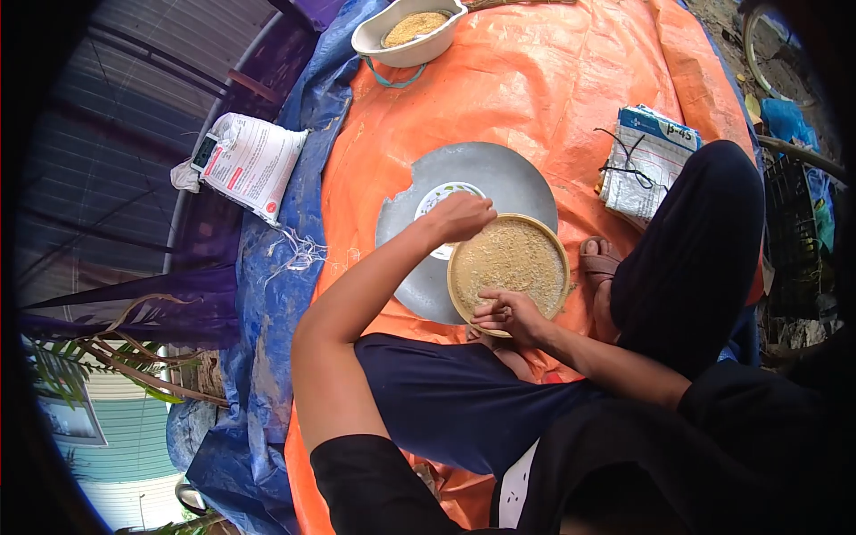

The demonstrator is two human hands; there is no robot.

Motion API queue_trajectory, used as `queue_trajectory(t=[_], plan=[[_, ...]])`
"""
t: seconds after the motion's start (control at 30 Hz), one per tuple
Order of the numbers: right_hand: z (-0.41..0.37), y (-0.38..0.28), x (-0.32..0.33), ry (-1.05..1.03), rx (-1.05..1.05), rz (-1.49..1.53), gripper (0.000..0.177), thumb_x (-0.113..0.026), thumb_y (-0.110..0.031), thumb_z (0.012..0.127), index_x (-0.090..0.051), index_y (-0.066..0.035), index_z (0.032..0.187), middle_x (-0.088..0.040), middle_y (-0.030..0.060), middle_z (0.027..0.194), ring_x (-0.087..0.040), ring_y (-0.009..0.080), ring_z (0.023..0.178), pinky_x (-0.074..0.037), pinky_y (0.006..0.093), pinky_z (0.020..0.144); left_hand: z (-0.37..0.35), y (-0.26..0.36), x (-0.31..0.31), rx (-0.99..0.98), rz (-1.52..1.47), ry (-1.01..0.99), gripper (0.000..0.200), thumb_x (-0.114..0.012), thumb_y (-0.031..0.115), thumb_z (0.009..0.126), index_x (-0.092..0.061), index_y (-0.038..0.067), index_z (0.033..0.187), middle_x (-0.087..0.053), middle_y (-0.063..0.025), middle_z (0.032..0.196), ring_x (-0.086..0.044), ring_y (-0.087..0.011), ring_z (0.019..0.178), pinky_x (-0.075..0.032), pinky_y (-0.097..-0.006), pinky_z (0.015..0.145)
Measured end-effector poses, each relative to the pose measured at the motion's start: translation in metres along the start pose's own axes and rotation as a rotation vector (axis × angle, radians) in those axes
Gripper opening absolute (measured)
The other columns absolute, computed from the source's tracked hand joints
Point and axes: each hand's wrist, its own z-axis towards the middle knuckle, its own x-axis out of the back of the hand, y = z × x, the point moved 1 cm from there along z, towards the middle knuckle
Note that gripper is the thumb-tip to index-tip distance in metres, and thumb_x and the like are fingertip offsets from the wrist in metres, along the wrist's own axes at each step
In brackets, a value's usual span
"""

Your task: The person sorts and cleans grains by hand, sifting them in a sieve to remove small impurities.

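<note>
A round shallow sieve-like tray (pixel 526 254) with a pale yellow rim has broken grain scattered over its tan bottom. It overlaps a large grey disc (pixel 419 290) with a ragged left edge. On that disc sits a white plate with a leaf pattern (pixel 437 196), partly covered by my left hand (pixel 462 217). My left hand is closed above the tray's upper left rim; whatever its fingers may hold is hidden. Over the tray's near edge, my right hand (pixel 513 318) reaches in with fingers stretched out and apart, close to the grain.
An orange tarp (pixel 571 98) lies beneath, bordered on the left by a blue tarp (pixel 308 178). A white basin (pixel 419 45) of yellow grain stands at the far side. A printed sack (pixel 254 165) lies left, folded sacks (pixel 644 165) right, near my sandalled foot (pixel 599 267).
</note>
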Motion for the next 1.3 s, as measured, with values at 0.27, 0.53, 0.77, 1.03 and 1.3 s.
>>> queue_trajectory(t=[0.27,0.53,0.77,1.03,1.3], plan=[[0.007,0.041,-0.018,0.02,-0.013,-0.023,0.028,-0.043,-0.017,0.086,-0.054,0.005,0.1,-0.064,0.0191,0.088,-0.066,0.0249,0.077,-0.054,0.03,0.07,-0.033,-0.044,0.097,0.539,0.089,-0.059,0.02,-0.053,0.003,0.078,-0.056,0.005,0.097,-0.06,-0.0142,0.08,-0.061,-0.0327,0.074,-0.047,-0.0428,0.063],[0.007,0.064,-0.023,0.106,0.078,-0.002,0.025,-0.044,-0.018,0.085,-0.054,0.004,0.091,-0.064,0.0163,0.084,-0.065,0.0193,0.069,-0.052,0.0264,0.063,-0.172,-0.02,0.098,0.648,0.129,-0.134,0.007,-0.053,0.006,0.076,-0.056,0.006,0.083,-0.06,-0.0156,0.073,-0.061,-0.0343,0.067,-0.046,-0.0458,0.056],[-0.007,0.077,-0.031,0.206,0.124,-0.023,0.02,-0.043,-0.013,0.089,-0.056,0.002,0.083,-0.062,0.0113,0.073,-0.061,0.0158,0.061,-0.051,0.0254,0.057,-0.236,-0.028,0.089,0.913,0.172,-0.19,0.01,-0.058,0.014,0.08,-0.059,0.008,0.087,-0.062,-0.0109,0.083,-0.061,-0.031,0.079,-0.048,-0.0428,0.067],[0.013,0.062,-0.022,0.296,0.287,-0.163,0.018,-0.045,-0.01,0.092,-0.055,0.002,0.084,-0.062,0.011,0.074,-0.061,0.0151,0.062,-0.051,0.025,0.058,-0.264,-0.155,0.017,0.987,0.059,-0.033,0.013,-0.059,0.014,0.079,-0.061,0.007,0.09,-0.063,-0.0128,0.089,-0.061,-0.0325,0.084,-0.048,-0.0435,0.073],[0.073,0.038,-0.043,0.507,0.212,-0.103,0.019,-0.042,-0.01,0.093,-0.053,0.003,0.085,-0.062,0.0148,0.075,-0.064,0.0206,0.063,-0.052,0.028,0.061,-0.329,-0.293,-0.039,1.203,0.08,0.246,0.016,-0.053,0.017,0.085,-0.062,0.008,0.095,-0.063,-0.0113,0.094,-0.061,-0.0297,0.086,-0.048,-0.0402,0.073]])
